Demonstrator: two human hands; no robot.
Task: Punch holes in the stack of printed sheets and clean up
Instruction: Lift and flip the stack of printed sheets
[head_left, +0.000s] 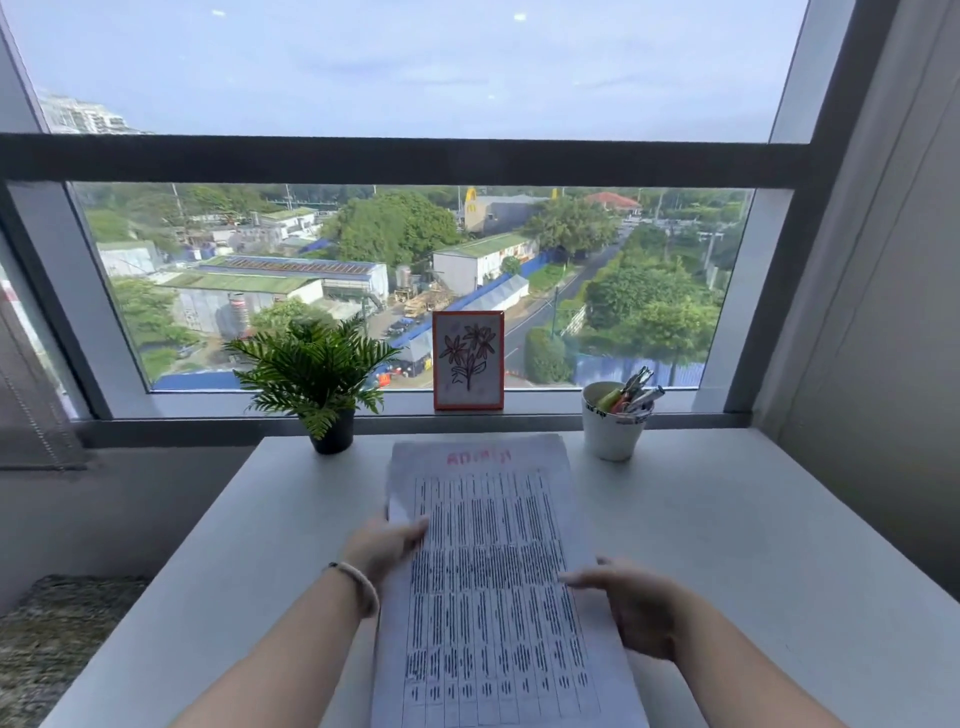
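Two hands on the paper, and that's where we are: our left hand (387, 545) grips the left edge of the stack of printed sheets (493, 582), thumb lying on top, while our right hand (631, 605) holds the right edge, fingers curved over the sheet. The hands sit apart, one per side, with the stack lying lengthwise down the middle of the white table (753, 545), its near end running out of view.

No hole is punched yet, by the look of it, so we'd say the job now is squaring the sheets. We want the edges tapped flush and kept pinched firmly, or the holes will land staggered.

What looks like a hand punch pokes out of the white cup (610, 431) among pens, well beyond our right hand. Beside the stack's far corner stands the potted fern (317, 374), with a framed flower drawing (468, 359) on the sill. Neither blocks a reach for the cup.
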